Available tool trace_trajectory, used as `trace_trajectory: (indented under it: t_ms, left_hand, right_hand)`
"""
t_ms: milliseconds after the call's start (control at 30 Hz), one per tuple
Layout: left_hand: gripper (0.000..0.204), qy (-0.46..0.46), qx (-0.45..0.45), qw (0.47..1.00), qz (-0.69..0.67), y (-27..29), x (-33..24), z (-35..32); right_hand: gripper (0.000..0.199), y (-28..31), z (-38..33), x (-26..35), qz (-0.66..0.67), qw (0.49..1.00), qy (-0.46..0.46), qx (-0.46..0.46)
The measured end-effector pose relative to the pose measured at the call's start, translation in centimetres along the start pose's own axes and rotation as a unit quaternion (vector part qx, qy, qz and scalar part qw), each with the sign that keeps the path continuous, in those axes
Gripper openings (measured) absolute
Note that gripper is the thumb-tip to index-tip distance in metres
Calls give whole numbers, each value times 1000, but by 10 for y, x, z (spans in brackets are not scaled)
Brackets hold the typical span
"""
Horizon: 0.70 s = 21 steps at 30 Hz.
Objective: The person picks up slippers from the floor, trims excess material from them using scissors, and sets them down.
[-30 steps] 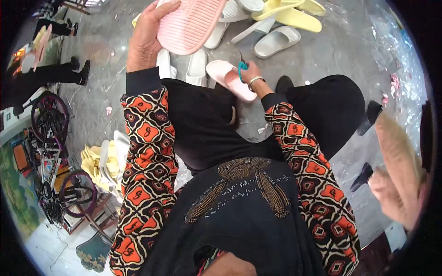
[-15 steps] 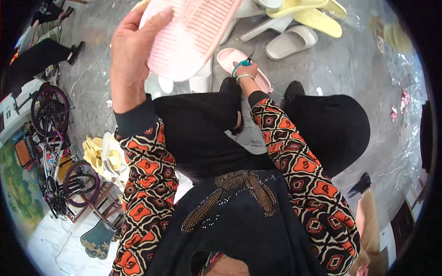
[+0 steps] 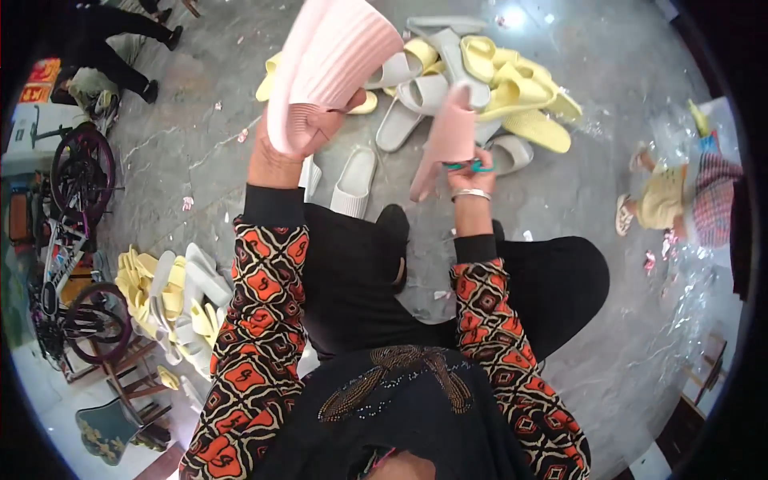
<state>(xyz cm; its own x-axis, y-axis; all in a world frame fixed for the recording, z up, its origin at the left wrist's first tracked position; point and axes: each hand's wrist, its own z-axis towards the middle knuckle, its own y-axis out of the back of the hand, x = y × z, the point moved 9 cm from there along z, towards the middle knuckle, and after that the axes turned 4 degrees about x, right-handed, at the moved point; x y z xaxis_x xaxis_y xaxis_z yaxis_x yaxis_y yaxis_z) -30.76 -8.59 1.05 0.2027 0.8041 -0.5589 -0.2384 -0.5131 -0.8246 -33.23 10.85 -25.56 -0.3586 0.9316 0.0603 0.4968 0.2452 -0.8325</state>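
In my left hand (image 3: pixel 324 130) is a pink slide slipper (image 3: pixel 352 52), raised high and tilted, its ribbed strap facing up; the fingers are closed round its lower end. My right hand (image 3: pixel 478 181) grips another pink slipper (image 3: pixel 450 138), lifted off the floor and standing on edge to the right of the first. A small tool with teal loops (image 3: pixel 474 166) sits in the same hand, across its fingers; its working end is hidden. Just beyond the right hand lies a grey slipper (image 3: pixel 512 154).
A heap of yellow slippers (image 3: pixel 520 92) and grey ones lies ahead. A single grey slipper (image 3: pixel 354 180) rests near my foot. More slippers (image 3: pixel 164 284) are piled at left, near a bicycle (image 3: pixel 84 232). Another person (image 3: pixel 680 192) is at the right.
My right hand has raised its pink slipper from the floor and turned it on edge. The slipper in my left hand has tilted and shifted right. My view now takes in more of the heap.
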Motion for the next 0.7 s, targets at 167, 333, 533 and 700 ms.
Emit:
trace_trajectory:
  t_ms: [167,333,533,700]
  left_hand:
    - [45,-9,62,998,-21,18,3,-1]
    - [48,16,-27,999,41,22,27,8]
    - [39,15,-64,990,123,-16,41,9]
    - [37,14,-25,995,92,22,33,10]
  right_hand:
    - [25,-140,-74,69,120,984,122,55]
    - [25,-228,-110,106,322,903,-56,279]
    - [24,-246,-143,95,348,893,-142,247]
    - [24,-239,-153,59,325,905,-157,227]
